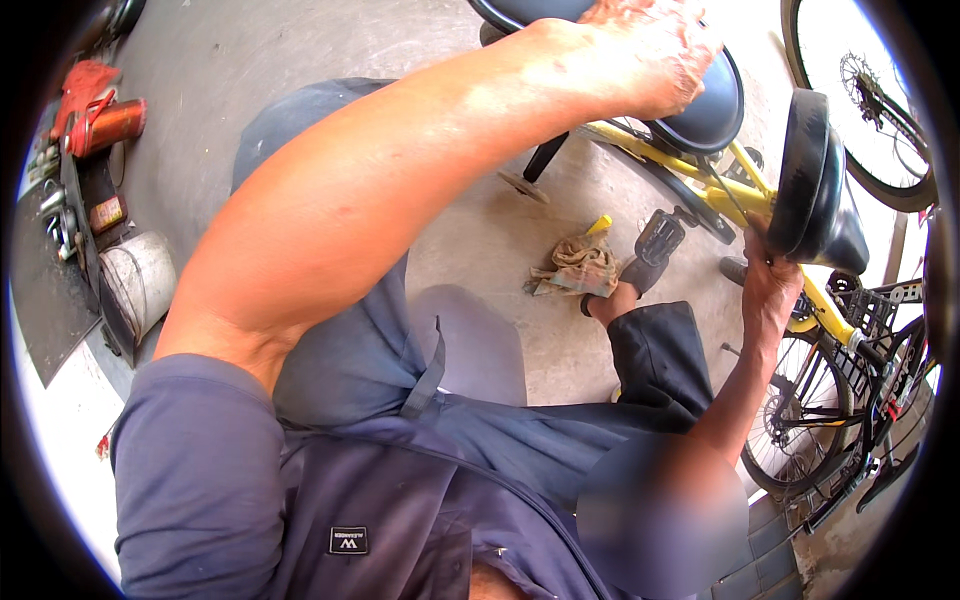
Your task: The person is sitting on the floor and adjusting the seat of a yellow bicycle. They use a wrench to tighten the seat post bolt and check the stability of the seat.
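My left arm reaches across to the upper edge, where my left hand (655,50) is partly cut off. Its fingers look curled over a dark, glossy, rounded part (715,105) beside the yellow bicycle (740,195); whatever they pinch is hidden. On the right, my right hand (772,285) is closed at the yellow frame just under the black saddle (800,175). The saddle hides some of its fingertips, so its exact hold is unclear. A black pedal (660,237) lies nearer, by a foot, and a crumpled brown rag (582,265) rests on the floor.
At the left stand a dark toolbox-like stand (115,305) with metal parts, a dirty white bucket (140,280) and a red-orange can (110,125). Dark bicycles (870,350) crowd the right side, and another wheel (860,100) is at the upper right.
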